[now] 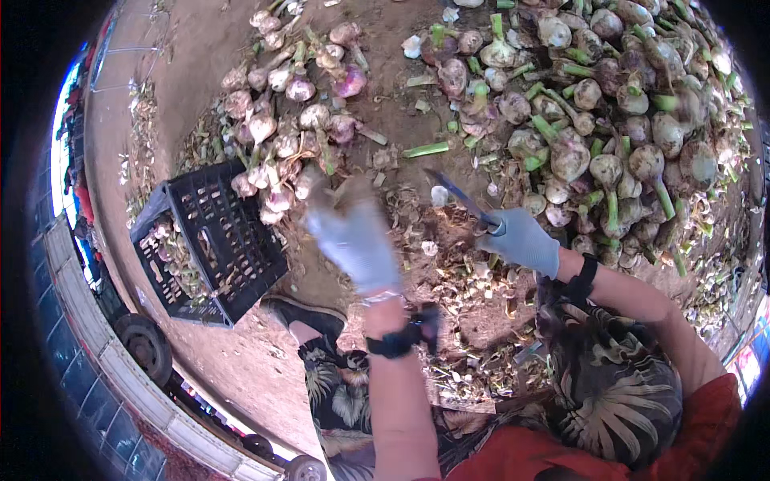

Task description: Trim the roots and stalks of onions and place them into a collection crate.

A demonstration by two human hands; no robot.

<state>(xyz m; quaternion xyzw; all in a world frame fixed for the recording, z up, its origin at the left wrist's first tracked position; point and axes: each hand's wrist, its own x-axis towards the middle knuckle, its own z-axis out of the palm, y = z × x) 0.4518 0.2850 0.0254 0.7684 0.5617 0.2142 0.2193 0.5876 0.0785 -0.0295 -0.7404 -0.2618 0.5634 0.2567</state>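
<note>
My right hand (522, 240), in a light grey-blue work glove, grips a knife (460, 195) by its handle, and the dark blade points up and left over the ground. My left hand (355, 237), gloved alike, reaches to the lower edge of a smaller group of garlic bulbs (283, 144). Motion blurs its fingers, so whether they hold a bulb cannot be told. On the right is a large heap of garlic bulbs (625, 114), soil-stained, many with short green stalks. Between the two groups lies a cut green stalk (426, 150).
A black plastic crate (225, 246) with trimmings inside stands tilted at the left. Garlic scraps (475, 288) litter the earth between my legs. My shoe (310, 315) is close to the crate. Beyond, at far left, is a vehicle with a wheel (143, 349).
</note>
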